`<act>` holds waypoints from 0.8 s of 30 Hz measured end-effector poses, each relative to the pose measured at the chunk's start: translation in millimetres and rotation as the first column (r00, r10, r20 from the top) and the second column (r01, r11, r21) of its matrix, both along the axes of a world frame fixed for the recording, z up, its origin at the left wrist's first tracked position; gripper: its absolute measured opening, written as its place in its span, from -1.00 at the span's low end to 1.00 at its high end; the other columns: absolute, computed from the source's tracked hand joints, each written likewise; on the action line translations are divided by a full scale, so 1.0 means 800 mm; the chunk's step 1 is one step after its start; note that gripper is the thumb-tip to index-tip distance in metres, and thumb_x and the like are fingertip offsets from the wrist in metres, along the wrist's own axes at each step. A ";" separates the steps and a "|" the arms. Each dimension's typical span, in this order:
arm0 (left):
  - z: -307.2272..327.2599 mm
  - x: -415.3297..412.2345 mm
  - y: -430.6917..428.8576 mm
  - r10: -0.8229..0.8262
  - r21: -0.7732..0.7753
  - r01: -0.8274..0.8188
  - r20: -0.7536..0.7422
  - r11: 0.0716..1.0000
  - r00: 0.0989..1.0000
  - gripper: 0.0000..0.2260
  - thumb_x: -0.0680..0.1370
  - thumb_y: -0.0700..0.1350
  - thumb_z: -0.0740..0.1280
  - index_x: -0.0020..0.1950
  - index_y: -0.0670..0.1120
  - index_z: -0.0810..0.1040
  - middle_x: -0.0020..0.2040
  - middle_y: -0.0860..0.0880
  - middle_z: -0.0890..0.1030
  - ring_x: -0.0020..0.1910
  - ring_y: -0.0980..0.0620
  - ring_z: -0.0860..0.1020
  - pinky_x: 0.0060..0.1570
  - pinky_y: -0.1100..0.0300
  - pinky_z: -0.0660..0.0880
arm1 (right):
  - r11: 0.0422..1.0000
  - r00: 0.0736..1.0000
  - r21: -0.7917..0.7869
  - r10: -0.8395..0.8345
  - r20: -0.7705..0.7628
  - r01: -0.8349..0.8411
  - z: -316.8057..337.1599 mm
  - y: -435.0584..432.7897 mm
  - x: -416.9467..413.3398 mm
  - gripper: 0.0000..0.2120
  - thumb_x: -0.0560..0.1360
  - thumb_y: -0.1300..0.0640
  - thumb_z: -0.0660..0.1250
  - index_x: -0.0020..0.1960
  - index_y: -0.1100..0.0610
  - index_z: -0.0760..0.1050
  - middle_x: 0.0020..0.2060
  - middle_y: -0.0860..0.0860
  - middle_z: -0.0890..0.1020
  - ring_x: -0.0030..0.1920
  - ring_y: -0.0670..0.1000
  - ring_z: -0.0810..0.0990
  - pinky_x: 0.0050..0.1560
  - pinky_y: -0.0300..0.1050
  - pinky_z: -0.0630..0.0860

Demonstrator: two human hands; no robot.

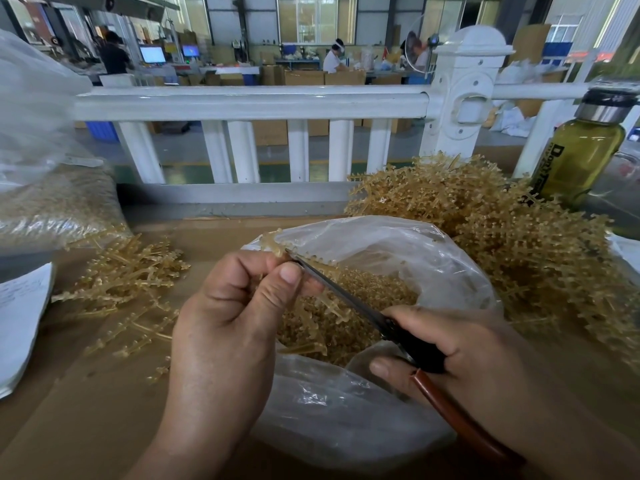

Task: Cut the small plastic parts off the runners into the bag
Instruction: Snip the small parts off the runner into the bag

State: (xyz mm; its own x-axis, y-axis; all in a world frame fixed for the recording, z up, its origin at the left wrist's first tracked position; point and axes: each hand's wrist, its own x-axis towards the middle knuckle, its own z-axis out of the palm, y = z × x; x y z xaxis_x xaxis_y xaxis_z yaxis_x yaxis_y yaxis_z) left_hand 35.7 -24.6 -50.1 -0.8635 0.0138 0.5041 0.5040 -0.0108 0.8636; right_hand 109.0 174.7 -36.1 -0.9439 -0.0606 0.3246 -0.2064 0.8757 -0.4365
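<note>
Two hands over bag (446,268): left grip (228,306) on runner (273,242) (amber), right grip (460,344) on scissors (349,298).

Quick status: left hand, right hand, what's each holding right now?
Left hand: closed, pinching a runner above the bag.
Right hand: closed, gripping the scissors, blade at the runner.

A factory floor. Beyond the white railing (242,105) stand stacked cardboard boxes (343,77), lit screens (152,54) and a worker (332,62) at a bench; on its near side, heaps of moulded runners (485,230) cover a worktable (86,410).
</note>
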 end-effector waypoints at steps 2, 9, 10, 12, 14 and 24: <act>-0.001 0.000 0.000 -0.004 0.009 0.004 0.000 1.000 1.000 -0.92 0.53 0.05 0.40 -0.16 0.17 0.66 -0.17 0.11 0.72 -0.14 0.23 0.65 -0.11 0.48 0.48 | 1.000 1.000 0.007 -0.001 0.001 0.001 0.001 -0.001 0.000 -0.51 0.39 -0.41 0.20 0.00 -0.03 0.55 -0.26 -0.14 0.57 -0.26 -0.18 0.56 -0.26 -0.21 0.47; 0.001 0.002 0.002 -0.028 0.060 0.025 0.047 0.998 0.998 -0.89 0.52 0.01 0.38 -0.19 0.13 0.67 -0.18 0.09 0.73 -0.14 0.23 0.66 -0.11 0.49 0.47 | 1.000 0.999 -0.006 0.019 0.032 -0.019 0.004 -0.001 0.000 -0.55 0.40 -0.39 0.22 -0.04 -0.03 0.54 -0.30 -0.14 0.55 -0.29 -0.16 0.56 -0.36 -0.29 0.42; 0.001 0.002 0.002 -0.039 0.069 0.036 0.049 0.997 0.998 -0.89 0.52 0.01 0.38 -0.19 0.11 0.67 -0.18 0.07 0.73 -0.14 0.22 0.66 -0.11 0.49 0.47 | 1.000 0.999 -0.015 0.022 0.036 -0.022 0.003 -0.001 0.000 -0.55 0.39 -0.39 0.22 -0.04 -0.04 0.54 -0.29 -0.14 0.56 -0.29 -0.17 0.56 -0.35 -0.30 0.43; 0.001 0.002 0.004 -0.069 0.099 0.063 0.054 0.993 0.996 -0.90 0.51 -0.02 0.38 -0.18 0.06 0.66 -0.19 0.03 0.73 -0.15 0.19 0.66 -0.12 0.46 0.49 | 0.999 0.999 -0.042 0.031 0.042 -0.029 0.003 -0.001 0.000 -0.56 0.39 -0.39 0.24 0.00 -0.06 0.55 -0.26 -0.15 0.59 -0.27 -0.19 0.58 -0.30 -0.30 0.46; 0.000 0.000 0.005 -0.108 0.162 0.095 0.074 0.982 0.991 -0.96 0.51 -0.08 0.39 -0.11 -0.01 0.63 -0.20 -0.04 0.73 -0.16 0.14 0.68 -0.11 0.42 0.52 | 0.997 0.998 -0.063 0.044 0.050 -0.041 0.004 -0.001 0.000 -0.59 0.38 -0.37 0.27 0.02 -0.10 0.56 -0.24 -0.21 0.61 -0.26 -0.22 0.59 -0.27 -0.34 0.47; 0.001 0.005 0.005 -0.007 0.087 -0.002 0.104 0.996 0.995 -0.85 0.54 0.10 0.35 -0.14 0.06 0.58 -0.16 -0.02 0.69 -0.16 0.15 0.64 -0.15 0.46 0.49 | 0.998 0.997 -0.045 0.039 0.073 -0.035 -0.002 0.003 -0.002 -0.51 0.36 -0.43 0.22 0.05 -0.10 0.52 -0.22 -0.15 0.62 -0.21 -0.19 0.59 -0.17 -0.23 0.50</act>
